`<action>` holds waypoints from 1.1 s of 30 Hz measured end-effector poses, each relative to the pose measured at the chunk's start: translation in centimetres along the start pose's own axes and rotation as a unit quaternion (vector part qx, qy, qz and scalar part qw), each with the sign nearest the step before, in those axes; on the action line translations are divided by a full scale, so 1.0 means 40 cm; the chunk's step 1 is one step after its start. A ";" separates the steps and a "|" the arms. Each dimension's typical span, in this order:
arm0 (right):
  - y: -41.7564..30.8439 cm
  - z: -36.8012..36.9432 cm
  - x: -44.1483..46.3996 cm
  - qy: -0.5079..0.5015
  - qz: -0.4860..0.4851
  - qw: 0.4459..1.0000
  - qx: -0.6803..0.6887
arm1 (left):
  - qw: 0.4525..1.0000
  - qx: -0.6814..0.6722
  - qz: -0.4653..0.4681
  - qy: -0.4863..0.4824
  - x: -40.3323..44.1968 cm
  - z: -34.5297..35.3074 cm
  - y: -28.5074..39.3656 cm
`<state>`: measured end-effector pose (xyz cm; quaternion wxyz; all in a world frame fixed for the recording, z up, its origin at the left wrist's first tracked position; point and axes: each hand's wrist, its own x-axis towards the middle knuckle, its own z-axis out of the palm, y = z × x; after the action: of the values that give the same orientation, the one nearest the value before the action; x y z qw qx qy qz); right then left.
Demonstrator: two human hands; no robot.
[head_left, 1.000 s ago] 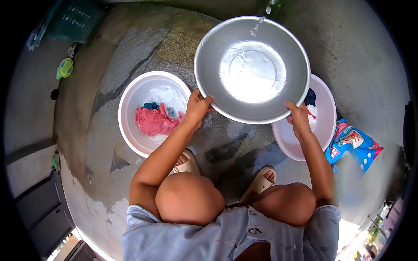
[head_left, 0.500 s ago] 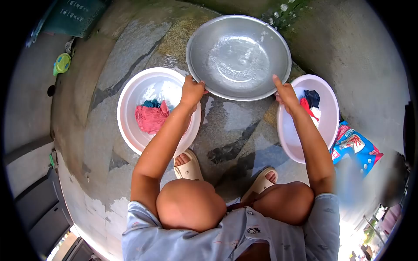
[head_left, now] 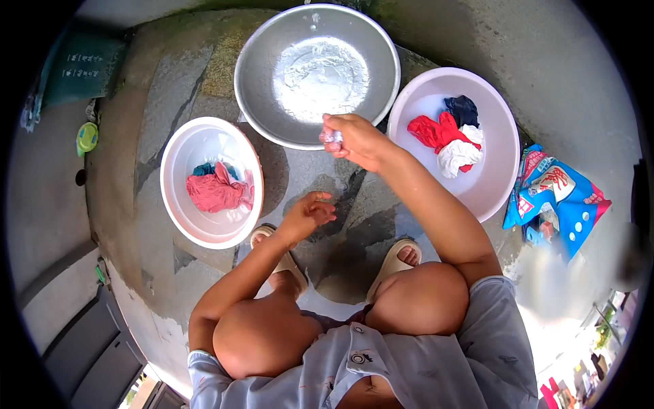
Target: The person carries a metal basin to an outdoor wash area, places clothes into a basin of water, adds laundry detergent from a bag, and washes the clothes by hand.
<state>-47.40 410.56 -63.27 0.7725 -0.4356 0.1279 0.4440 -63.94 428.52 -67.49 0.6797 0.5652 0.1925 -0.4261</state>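
So the person is squatting with bare knees up, and there are three tubs out in front on wet stone paving [head_left: 334, 273]. The big metal basin [head_left: 300, 102] sits at the far side, roughly in the middle, with a bit of shiny water in the bottom. The right hand [head_left: 357, 142] is right by its near rim, clenched, with the fingers folded in. There's a small pale, shiny patch at the fingers, but honestly it's too small to tell if that's suds, water or something being held. Can't tell if the hand touches the rim either.

The left hand [head_left: 308, 218] is released and holding nothing, fingers loosely bent, hanging over the paving between the white tub [head_left: 174, 204] and the right forearm. That tub is on the left, with a pink cloth [head_left: 214, 192] and a teal cloth [head_left: 203, 169] sitting in water.

Over on the right, the pale pink tub [head_left: 497, 187] has a red cloth [head_left: 428, 131], a white cloth [head_left: 458, 158] and a dark cloth [head_left: 463, 110] bunched together. Just right of it there's a blue bag [head_left: 562, 194] with red and white print.
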 end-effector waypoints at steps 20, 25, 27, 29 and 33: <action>0.132 0.129 -0.043 -0.052 0.043 0.992 -0.107 | 0.969 0.115 0.195 0.102 -0.165 0.037 -0.051; 0.090 0.202 -0.060 -0.039 0.016 0.986 -0.159 | 0.895 0.128 0.302 0.301 -0.198 -0.182 0.000; 0.058 0.292 -0.069 0.011 0.010 0.978 -0.206 | 0.787 0.262 0.321 0.458 -0.193 -0.341 -0.022; 0.043 0.361 -0.056 0.017 0.013 0.970 -0.243 | 0.693 0.369 0.187 0.591 -0.189 -0.453 -0.041; 0.045 0.440 0.021 0.000 0.037 0.953 -0.301 | 0.741 0.308 0.042 0.594 -0.145 -0.653 -0.118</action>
<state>-51.68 425.30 -54.43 0.5887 -0.6429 0.0042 0.4900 -65.21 454.96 -73.52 0.2330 0.8900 0.3917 -0.0109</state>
